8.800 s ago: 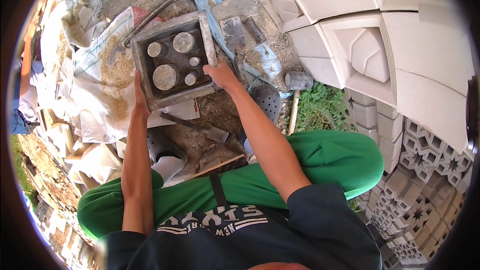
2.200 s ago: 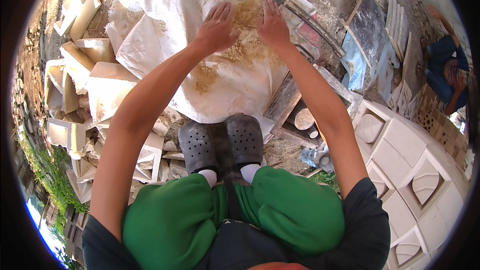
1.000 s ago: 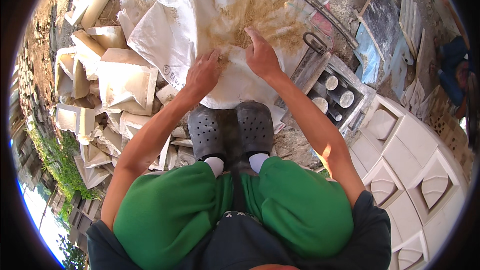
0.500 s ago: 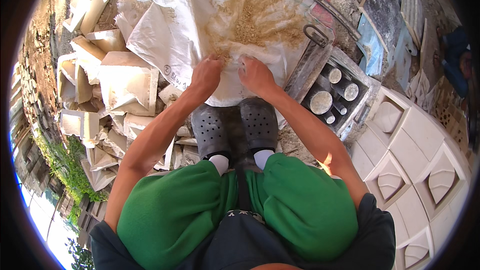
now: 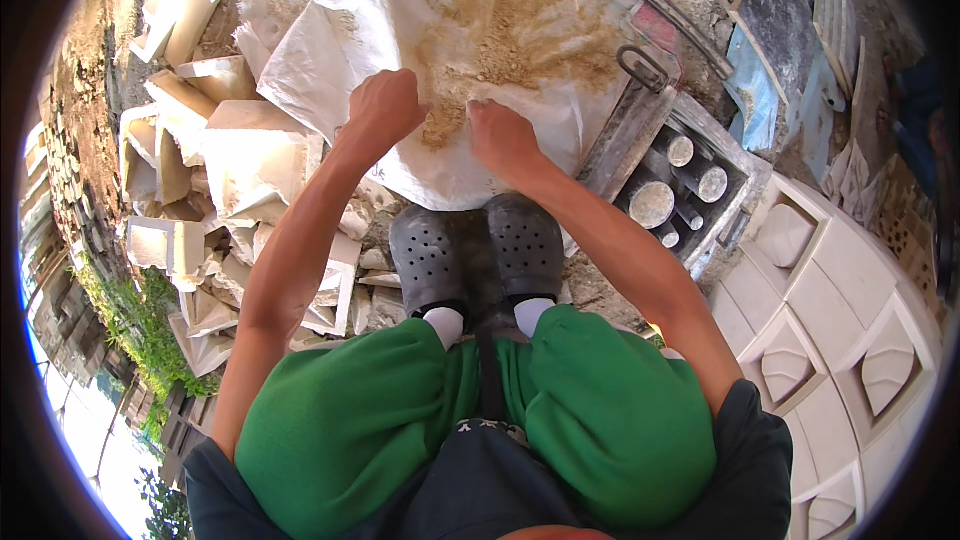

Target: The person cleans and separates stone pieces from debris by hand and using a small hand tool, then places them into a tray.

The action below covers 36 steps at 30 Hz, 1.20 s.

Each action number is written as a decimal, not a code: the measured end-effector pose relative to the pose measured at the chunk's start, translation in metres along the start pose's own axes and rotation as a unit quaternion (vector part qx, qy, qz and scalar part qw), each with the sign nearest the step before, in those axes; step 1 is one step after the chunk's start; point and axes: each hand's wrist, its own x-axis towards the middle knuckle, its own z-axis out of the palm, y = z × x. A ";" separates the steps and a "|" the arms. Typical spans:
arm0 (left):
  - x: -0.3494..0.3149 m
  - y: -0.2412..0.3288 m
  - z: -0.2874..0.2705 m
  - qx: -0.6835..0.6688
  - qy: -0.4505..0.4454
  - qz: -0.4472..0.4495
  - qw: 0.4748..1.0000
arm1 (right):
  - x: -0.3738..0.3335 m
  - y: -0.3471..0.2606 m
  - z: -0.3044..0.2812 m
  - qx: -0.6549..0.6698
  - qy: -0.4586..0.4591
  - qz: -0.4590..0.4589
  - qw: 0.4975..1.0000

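Note:
A white woven sack (image 5: pixel 310 60) lies spread out in front of my shoes, with brown sandy powder (image 5: pixel 510 50) scattered over its middle and far part. My left hand (image 5: pixel 388 108) is closed in a fist on the sack, left of the powder, with folds of the fabric around it. A little nearer and to the right, my right hand (image 5: pixel 502 140) pinches the sack's near part, thumb and fingers together. The near edge of the fabric hangs just before the toes of my grey clogs (image 5: pixel 428 252).
Broken cream-coloured moulded pieces (image 5: pixel 255 165) are heaped at the left. To the right stands a grey box (image 5: pixel 735 215) holding several cylinders with whitish ends. Pale patterned blocks (image 5: pixel 840 285) lie farther right, below dark and blue boards (image 5: pixel 765 50).
My left hand has moved away and to the left with the sack's fabric, widening the gap between the hands. The right hand has shifted only slightly.

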 end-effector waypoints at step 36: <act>-0.034 0.000 -0.009 -0.138 0.035 -0.020 0.990 | -0.033 0.036 -0.041 0.160 -0.010 -0.012 0.987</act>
